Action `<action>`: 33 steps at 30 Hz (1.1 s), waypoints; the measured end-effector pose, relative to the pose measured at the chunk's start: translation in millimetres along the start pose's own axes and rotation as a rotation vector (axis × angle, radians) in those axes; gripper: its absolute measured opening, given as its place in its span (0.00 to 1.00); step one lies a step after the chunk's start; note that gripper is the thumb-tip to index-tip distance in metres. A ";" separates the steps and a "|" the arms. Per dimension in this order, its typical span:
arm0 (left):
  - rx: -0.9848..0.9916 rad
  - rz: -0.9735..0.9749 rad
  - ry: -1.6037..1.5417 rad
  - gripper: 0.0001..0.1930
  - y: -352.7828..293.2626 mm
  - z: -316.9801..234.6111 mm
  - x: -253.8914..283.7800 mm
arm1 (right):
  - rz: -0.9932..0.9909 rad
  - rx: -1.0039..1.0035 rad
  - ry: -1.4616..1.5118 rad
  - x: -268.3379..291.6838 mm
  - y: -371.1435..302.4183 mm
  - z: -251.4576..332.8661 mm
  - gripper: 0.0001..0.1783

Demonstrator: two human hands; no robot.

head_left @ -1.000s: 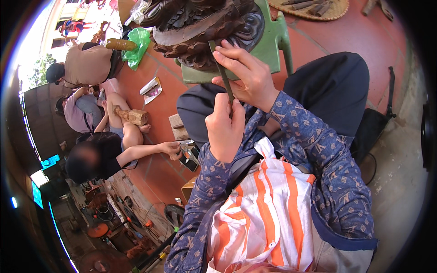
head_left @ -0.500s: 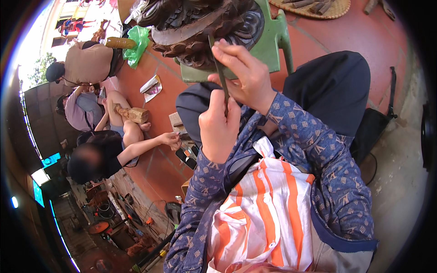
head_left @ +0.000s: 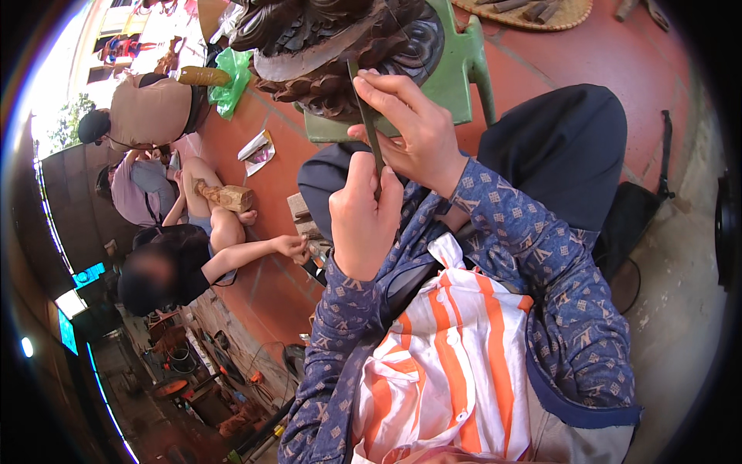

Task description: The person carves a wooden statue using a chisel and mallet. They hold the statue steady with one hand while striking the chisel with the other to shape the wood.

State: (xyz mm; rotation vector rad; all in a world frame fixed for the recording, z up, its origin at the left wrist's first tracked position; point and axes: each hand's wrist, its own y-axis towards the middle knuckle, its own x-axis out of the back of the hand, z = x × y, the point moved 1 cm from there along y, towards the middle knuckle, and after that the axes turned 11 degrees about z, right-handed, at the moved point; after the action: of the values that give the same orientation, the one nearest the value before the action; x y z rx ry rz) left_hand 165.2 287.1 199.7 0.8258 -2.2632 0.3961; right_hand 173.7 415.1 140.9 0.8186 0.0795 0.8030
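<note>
A thin, flat, dark strip (head_left: 368,124), whose exact kind I cannot make out, slants up between my two hands. My left hand (head_left: 365,220) is closed round its lower end, thumb and bent forefinger upward. My right hand (head_left: 417,127) grips it higher up, its fingers along the right side and the thumb tip showing to the left. Just beyond the strip's upper tip is a dark brown carved wooden piece (head_left: 305,66) with curling relief, resting on a green plastic chair (head_left: 481,69). Whether the tip touches the carving I cannot tell.
A woven tray (head_left: 568,17) with dark sticks lies at the top. On the left sit several people; one person's hand (head_left: 292,247) reaches near small blocks (head_left: 303,210). A carved wood block (head_left: 232,198), a green bag (head_left: 230,81) and a packet (head_left: 256,151) are on that side.
Both my hands have shifted slightly left with the strip still held. The other person's hand has lowered a little on the left.
</note>
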 end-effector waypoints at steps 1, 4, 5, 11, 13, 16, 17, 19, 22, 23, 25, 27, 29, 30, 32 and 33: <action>-0.020 0.000 0.004 0.08 2.0 2.1 0.3 | 0.002 0.011 -0.021 -2.0 -1.8 -0.4 0.31; -0.003 0.019 0.095 0.08 -7.9 8.0 1.3 | 0.010 0.039 -0.020 -4.2 -4.7 -0.5 0.31; -0.009 0.031 0.096 0.09 -6.2 5.6 2.3 | -0.011 0.040 0.003 -3.2 -2.6 -2.0 0.30; 0.007 0.021 0.048 0.08 -3.8 3.6 1.9 | 0.011 0.049 -0.077 -4.9 -3.5 -0.5 0.27; 0.065 0.037 0.010 0.08 -8.1 4.1 3.6 | 0.007 0.032 -0.019 -4.8 -3.5 0.4 0.29; 0.012 0.040 -0.051 0.08 3.0 -6.0 4.9 | 0.006 -0.025 0.023 0.4 1.2 5.2 0.30; 0.028 0.046 -0.020 0.08 1.9 -2.5 5.0 | 0.002 -0.035 0.012 -1.8 -0.5 6.9 0.29; 0.051 0.049 -0.031 0.08 -5.2 -2.0 5.6 | 0.033 0.001 -0.039 -2.8 -3.6 4.4 0.29; 0.014 0.043 0.006 0.08 -6.3 3.8 6.0 | 0.022 0.008 -0.002 -4.8 -2.5 6.2 0.28; -0.014 0.041 0.015 0.07 -1.1 0.4 5.7 | 0.001 -0.001 0.034 -1.8 0.1 5.3 0.28; -0.026 0.044 0.031 0.07 0.8 -2.7 6.2 | 0.008 -0.059 0.018 -1.4 0.4 6.2 0.28; 0.001 0.058 0.042 0.08 -1.1 1.4 4.8 | -0.023 -0.004 -0.058 -3.6 -0.9 3.9 0.27; 0.045 0.045 0.032 0.07 -6.2 6.4 4.9 | 0.009 0.013 -0.040 -5.7 -3.9 1.4 0.28; 0.076 0.036 0.030 0.07 -8.7 7.1 6.3 | 0.029 0.019 -0.023 -7.2 -4.0 3.1 0.28; 0.052 0.053 -0.015 0.07 -3.5 -2.7 8.3 | 0.001 -0.024 0.009 -4.4 -1.0 4.0 0.28; 0.040 0.053 -0.026 0.07 1.8 -5.7 8.9 | 0.004 -0.060 0.024 -1.8 1.4 5.9 0.28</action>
State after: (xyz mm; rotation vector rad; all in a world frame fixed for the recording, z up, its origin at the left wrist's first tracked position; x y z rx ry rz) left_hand 161.9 287.1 209.9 0.7970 -2.3122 0.4582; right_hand 173.6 410.8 145.6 0.7524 0.0742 0.8155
